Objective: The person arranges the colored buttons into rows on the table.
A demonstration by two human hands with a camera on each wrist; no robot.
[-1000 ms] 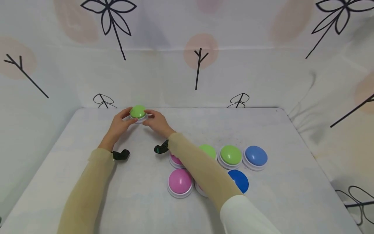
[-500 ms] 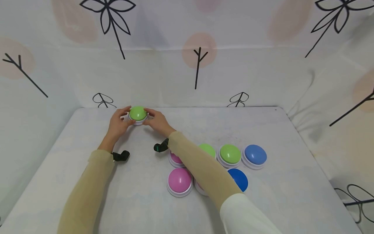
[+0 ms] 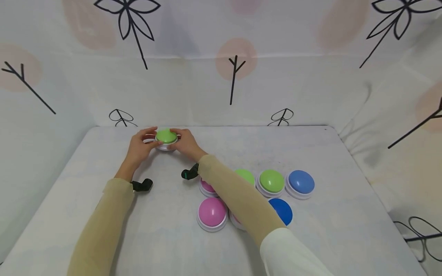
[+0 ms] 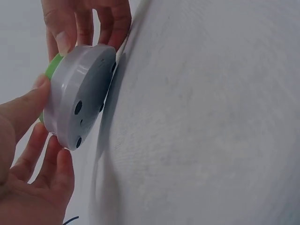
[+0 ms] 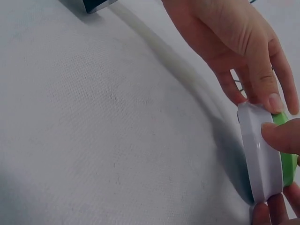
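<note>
A push button (image 3: 166, 136) with a green dome and a white round base is held by both hands near the table's far edge, left of the middle. My left hand (image 3: 139, 147) grips it from the left side, thumb against the near side of the base. From the right, my right hand (image 3: 186, 144) pinches it between thumb and fingers. In the left wrist view the underside of the white base (image 4: 89, 103) shows, with dark round feet, tilted close over the tabletop. The right wrist view shows fingers of both hands around the rim.
To the right lie more push buttons: a pink one (image 3: 212, 212), a green one (image 3: 272, 181), a light blue one (image 3: 301, 182) and a dark blue one (image 3: 281, 211). The right sleeve (image 3: 241, 195) partly covers several of them. A patterned cloth wall (image 3: 193, 92) stands behind the white table (image 3: 165, 230).
The green push button has come down a little in the head view, nearer to me and closer to the tabletop, and slightly to the right. Both hands have kept their hold.
</note>
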